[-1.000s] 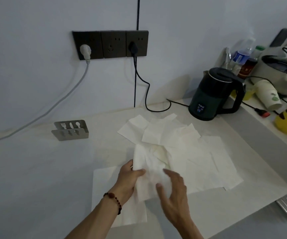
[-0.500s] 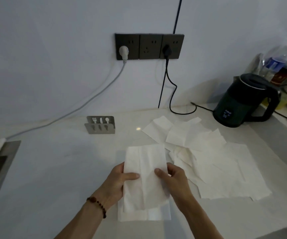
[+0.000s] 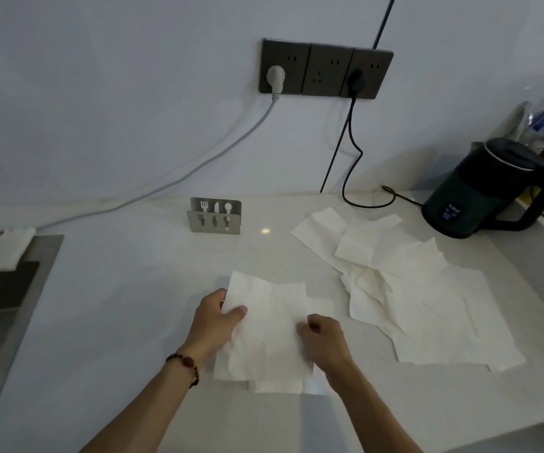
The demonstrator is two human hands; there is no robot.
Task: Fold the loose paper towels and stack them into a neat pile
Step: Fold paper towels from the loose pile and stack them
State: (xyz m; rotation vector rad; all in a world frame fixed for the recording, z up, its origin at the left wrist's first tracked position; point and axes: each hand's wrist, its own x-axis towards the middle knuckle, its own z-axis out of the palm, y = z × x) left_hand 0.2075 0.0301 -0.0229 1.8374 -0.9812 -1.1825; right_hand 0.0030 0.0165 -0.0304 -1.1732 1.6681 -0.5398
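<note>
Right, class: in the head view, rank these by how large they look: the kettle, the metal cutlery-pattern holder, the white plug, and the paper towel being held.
1. Held paper towel, though it is nearest the camera.
2. Kettle.
3. Metal holder.
4. White plug.

white paper towels [image 3: 427, 299] on a pale counter [image 3: 117, 305]; dark green-black kettle [image 3: 486, 194] far right, blue digits; grey steel holder [image 3: 215, 215] with cutlery cut-outs; dark sockets [image 3: 326, 71]; red-brown bead bracelet [image 3: 184, 364].

Both hands [image 3: 218, 317] pinch paper towel [image 3: 265, 328] (loose towels [image 3: 427, 302] right).
</note>
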